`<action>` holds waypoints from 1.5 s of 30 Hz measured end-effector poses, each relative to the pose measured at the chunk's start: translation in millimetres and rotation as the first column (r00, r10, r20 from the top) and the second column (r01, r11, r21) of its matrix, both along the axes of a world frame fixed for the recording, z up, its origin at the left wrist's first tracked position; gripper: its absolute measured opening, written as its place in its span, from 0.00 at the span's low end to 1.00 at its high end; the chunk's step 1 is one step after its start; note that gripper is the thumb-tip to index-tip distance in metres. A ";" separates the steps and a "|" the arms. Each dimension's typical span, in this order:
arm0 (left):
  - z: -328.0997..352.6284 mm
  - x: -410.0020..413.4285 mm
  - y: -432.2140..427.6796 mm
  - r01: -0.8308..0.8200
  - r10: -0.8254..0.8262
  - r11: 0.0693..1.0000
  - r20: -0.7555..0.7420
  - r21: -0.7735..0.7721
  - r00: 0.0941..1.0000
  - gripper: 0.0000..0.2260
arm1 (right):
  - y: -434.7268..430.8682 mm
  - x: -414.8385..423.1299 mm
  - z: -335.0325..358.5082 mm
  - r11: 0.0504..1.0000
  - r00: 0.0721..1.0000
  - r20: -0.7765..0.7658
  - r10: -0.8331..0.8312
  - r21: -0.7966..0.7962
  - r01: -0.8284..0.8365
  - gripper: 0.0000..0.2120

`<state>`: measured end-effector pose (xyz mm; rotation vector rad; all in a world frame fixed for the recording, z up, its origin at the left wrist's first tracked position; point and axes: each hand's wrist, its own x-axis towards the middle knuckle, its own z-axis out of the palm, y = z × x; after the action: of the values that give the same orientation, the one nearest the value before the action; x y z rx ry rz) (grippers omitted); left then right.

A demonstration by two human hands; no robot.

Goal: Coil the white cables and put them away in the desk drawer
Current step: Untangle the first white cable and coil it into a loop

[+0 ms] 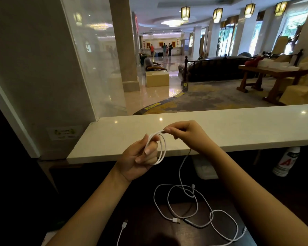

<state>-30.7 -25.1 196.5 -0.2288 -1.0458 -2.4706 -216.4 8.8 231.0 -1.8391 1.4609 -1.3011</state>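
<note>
Loose cables [194, 213] on the dark desk [146, 217] below the counter [247, 126], my left hand [138, 158] gripping a coil [163, 150], right hand [184, 134] pinching it

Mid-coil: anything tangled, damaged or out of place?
Yes: the loose white cables on the dark desk cross over each other, and the strand hanging from the right hand runs into that tangle. No damage visible.
</note>
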 end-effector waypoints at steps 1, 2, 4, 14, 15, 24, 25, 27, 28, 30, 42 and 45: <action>1.9 -0.3 0.3 0.004 -0.004 1.000 -0.026 0.025 1.000 0.18 | -0.3 1.0 -7.0 1.000 1.000 0.004 -0.012 0.017 0.012 0.08; 4.0 -1.0 0.5 0.012 -0.010 0.999 -0.053 0.047 0.999 0.17 | 0.0 2.7 -14.0 0.999 1.000 0.018 -0.020 0.036 0.019 0.08; 7.7 -3.0 -1.4 0.026 -0.016 0.995 -0.106 0.096 0.994 0.17 | 3.0 8.7 -28.5 0.997 0.997 0.077 -0.008 0.076 0.002 0.11; 15.0 -14.5 -20.7 -0.585 0.585 0.810 0.071 -0.024 0.808 0.15 | 27.6 33.1 -85.3 0.993 0.999 -0.005 -0.039 0.110 0.040 0.15; 15.1 -15.4 -24.6 -0.648 0.653 0.757 0.084 -0.081 0.752 0.15 | 29.6 33.8 -83.9 0.995 0.998 -0.053 -0.029 0.093 0.034 0.14; 3.3 -11.6 -45.0 -0.436 0.925 0.315 0.172 -0.843 0.338 0.15 | 37.4 32.4 -20.5 0.987 0.871 -0.474 -0.128 -0.147 0.065 0.11; 3.4 -9.9 -41.7 -0.361 0.908 0.359 0.233 -0.860 0.348 0.15 | 36.7 29.3 -9.8 0.982 0.850 -0.503 -0.155 -0.173 0.076 0.11; 5.0 -5.5 -30.8 -0.233 0.811 0.513 0.377 -0.826 0.448 0.15 | 33.7 22.9 11.1 0.965 0.823 -0.525 -0.219 -0.239 0.104 0.10; 5.3 -3.4 -24.8 -0.178 0.736 0.589 0.432 -0.788 0.521 0.16 | 31.4 19.5 20.5 0.959 0.819 -0.520 -0.241 -0.258 0.118 0.10; 4.2 -0.2 -14.6 -0.130 0.578 0.711 0.469 -0.691 0.668 0.16 | 25.7 12.5 33.7 0.963 0.837 -0.496 -0.232 -0.237 0.127 0.10; 1.4 -1.5 -9.3 0.004 -0.004 1.000 -0.008 -0.020 1.000 0.14 | 7.6 11.0 -16.1 0.999 0.999 -0.001 -0.049 -0.022 0.049 0.16; 0.1 -6.8 -11.8 0.003 0.003 0.997 -0.072 0.082 0.997 0.14 | 10.3 19.9 -34.1 0.998 0.995 0.083 -0.059 0.043 0.056 0.20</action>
<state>-37.5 -36.9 196.6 -0.2896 -0.9122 -2.4800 -196.4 19.2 196.8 -1.7070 1.4946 -1.3488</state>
